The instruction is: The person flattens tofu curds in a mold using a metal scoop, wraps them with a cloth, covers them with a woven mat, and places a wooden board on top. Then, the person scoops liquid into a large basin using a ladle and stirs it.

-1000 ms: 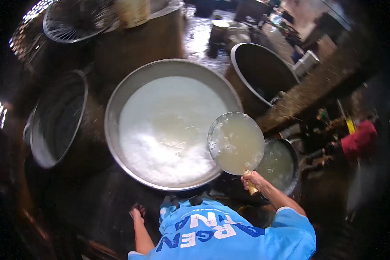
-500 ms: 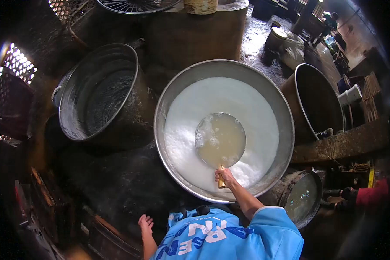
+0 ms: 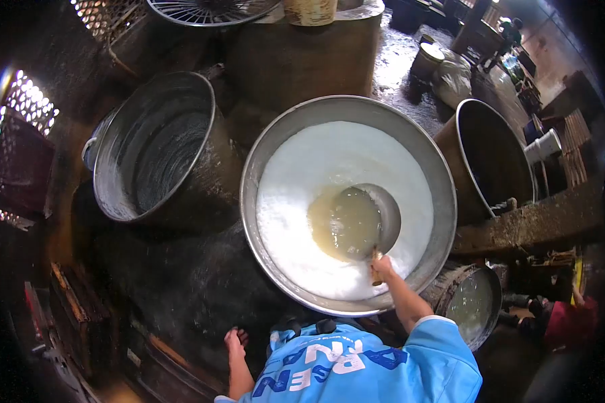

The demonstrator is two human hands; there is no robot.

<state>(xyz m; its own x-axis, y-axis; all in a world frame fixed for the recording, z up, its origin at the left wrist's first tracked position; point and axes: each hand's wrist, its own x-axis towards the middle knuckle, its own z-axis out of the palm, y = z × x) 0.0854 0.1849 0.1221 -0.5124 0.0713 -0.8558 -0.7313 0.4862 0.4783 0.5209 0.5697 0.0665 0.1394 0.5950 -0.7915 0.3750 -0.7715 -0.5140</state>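
Observation:
A big round metal basin (image 3: 259, 264) holds white, foamy curd (image 3: 296, 161) with yellowish liquid (image 3: 333, 225) at its middle. My right hand (image 3: 382, 269) is closed on the short wooden handle of a wide, round metal ladle (image 3: 391, 213). The ladle's bowl is tilted, its right inner wall bare, its left side down in the liquid. Off to the left of my body, outside the basin, my left hand (image 3: 235, 339) hangs with its fingers loosely apart and nothing in it.
A tall metal vat (image 3: 205, 144) stands left of the basin, another vat (image 3: 465, 154) to its right. A barrel of cloudy liquid (image 3: 469, 305) sits at lower right, near a person in red (image 3: 571, 322). Behind is a brown stove-like block (image 3: 302, 67); another person (image 3: 511, 37) is far back.
The ladle has moved right and tipped to the left; before, it lay level and full of cloudy liquid. Yellowish liquid now spreads over the white curd. My left hand has shifted slightly right.

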